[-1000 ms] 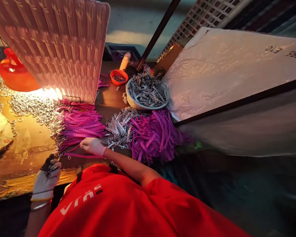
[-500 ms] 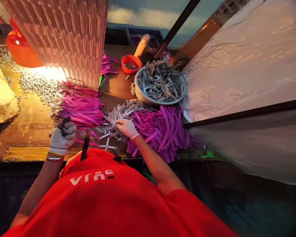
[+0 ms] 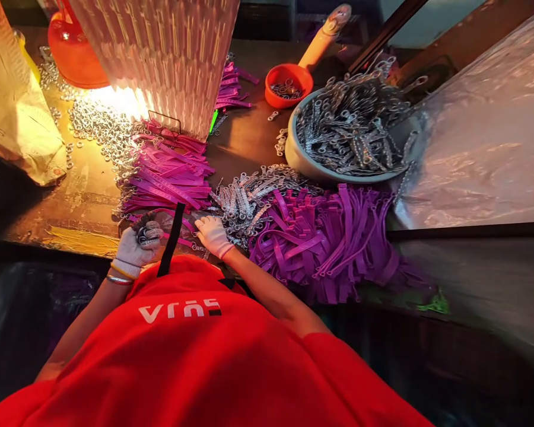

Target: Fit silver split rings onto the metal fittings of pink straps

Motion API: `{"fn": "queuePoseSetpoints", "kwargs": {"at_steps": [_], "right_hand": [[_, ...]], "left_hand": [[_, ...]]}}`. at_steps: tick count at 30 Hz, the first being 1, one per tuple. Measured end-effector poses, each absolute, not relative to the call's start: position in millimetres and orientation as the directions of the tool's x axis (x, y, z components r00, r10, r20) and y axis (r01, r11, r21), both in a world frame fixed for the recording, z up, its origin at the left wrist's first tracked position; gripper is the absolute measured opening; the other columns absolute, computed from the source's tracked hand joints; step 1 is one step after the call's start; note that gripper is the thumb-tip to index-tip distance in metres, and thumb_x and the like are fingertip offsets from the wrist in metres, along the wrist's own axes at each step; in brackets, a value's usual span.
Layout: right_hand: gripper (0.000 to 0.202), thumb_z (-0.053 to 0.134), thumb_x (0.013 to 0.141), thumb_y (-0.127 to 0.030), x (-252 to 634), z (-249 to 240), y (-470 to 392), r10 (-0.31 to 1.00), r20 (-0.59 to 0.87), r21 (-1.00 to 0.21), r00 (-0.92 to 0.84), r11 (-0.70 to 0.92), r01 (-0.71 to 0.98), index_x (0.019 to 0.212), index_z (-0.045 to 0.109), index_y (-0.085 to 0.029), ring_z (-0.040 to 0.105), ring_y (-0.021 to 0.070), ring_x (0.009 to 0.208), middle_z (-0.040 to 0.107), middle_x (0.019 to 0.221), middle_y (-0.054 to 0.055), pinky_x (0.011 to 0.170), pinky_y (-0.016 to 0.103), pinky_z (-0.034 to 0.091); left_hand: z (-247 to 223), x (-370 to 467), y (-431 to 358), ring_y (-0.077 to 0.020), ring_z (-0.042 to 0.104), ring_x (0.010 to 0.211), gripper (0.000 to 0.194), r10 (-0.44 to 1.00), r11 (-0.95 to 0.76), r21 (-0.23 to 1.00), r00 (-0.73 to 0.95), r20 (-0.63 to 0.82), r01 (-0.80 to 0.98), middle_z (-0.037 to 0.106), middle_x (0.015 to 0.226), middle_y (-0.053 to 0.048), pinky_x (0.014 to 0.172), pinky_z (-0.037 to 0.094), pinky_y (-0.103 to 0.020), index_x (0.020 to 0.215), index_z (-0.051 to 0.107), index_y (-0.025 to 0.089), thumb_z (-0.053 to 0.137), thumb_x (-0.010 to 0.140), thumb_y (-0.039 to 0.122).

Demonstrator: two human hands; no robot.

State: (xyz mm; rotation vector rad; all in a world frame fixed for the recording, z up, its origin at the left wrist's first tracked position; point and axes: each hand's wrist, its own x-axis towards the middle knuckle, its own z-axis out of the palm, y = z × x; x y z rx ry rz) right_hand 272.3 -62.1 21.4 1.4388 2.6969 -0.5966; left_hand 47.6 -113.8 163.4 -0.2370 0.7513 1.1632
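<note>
Two gloved hands at near bench (image 3: 84, 204) edge. Left hand (image 3: 136, 248) fisted around small dark tool. Right hand (image 3: 212, 235), fingers curled, rests on metal clips (image 3: 244, 198); clip pile spreads up-right from it, purple straps (image 3: 324, 243) further right.

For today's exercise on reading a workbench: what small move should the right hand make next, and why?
Probably close the white-gloved right hand on one flat silver metal clasp from the loose heap that its fingertips touch, then carry it toward the gloved left hand, which is curled around a small dark tool beside the stacked pink straps. The right hand looks empty.
</note>
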Motion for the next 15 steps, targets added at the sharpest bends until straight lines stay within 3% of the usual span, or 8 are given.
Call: {"fn": "queuePoseSetpoints", "kwargs": {"at_steps": [3, 6, 9, 15], "right_hand": [[0.028, 0.051, 0.099, -0.030, 270, 22, -76, 0.809, -0.207, -0.298, -0.550, 0.484, 0.823, 0.121, 0.063, -0.019, 0.052, 0.0282, 0.108, 0.065, 0.117, 0.014, 0.087, 0.038, 0.034], [0.029, 0.052, 0.098, -0.034, 267, 19, -83, 0.827, -0.238, -0.269, -0.509, 0.447, 0.853, 0.119, 0.064, -0.017, 0.054, 0.0286, 0.108, 0.066, 0.115, 0.015, 0.089, 0.039, 0.034], [0.030, 0.051, 0.098, -0.029, 253, 12, -77, 0.852, -0.284, -0.224, -0.439, 0.387, 0.895, 0.119, 0.063, -0.012, 0.054, 0.0304, 0.109, 0.066, 0.113, 0.018, 0.093, 0.042, 0.033], [0.023, 0.042, 0.100, -0.018, 220, 7, -92, 0.831, -0.371, -0.215, -0.414, 0.357, 0.909, 0.111, 0.062, -0.015, 0.056, 0.0244, 0.094, 0.067, 0.102, 0.012, 0.087, 0.038, 0.037]], "left_hand": [[152, 40, -111, -0.0063, 0.036, 0.042, 0.022, 0.714, 0.483, 0.257, 0.206, -0.669, -0.837, 0.042, 0.059, 0.003, 0.033, 0.015, -0.013, 0.079, 0.050, 0.016, 0.043, 0.099, 0.016], [131, 37, -107, -0.0060, 0.038, 0.041, 0.004, 0.714, 0.597, 0.529, 0.099, -0.693, -0.603, 0.046, 0.059, 0.004, 0.034, 0.021, -0.014, 0.089, 0.057, 0.014, 0.055, 0.091, 0.017], [103, 41, -99, -0.0079, 0.045, 0.044, 0.018, 0.780, 0.602, 0.753, -0.008, -0.626, -0.265, 0.053, 0.062, 0.001, 0.039, 0.029, -0.017, 0.094, 0.061, 0.013, 0.065, 0.080, 0.023], [61, 34, -78, -0.0114, 0.048, 0.052, 0.017, 0.840, 0.542, 0.839, -0.048, -0.540, 0.051, 0.060, 0.066, -0.001, 0.048, 0.038, -0.022, 0.087, 0.068, 0.014, 0.068, 0.077, 0.028]]}}
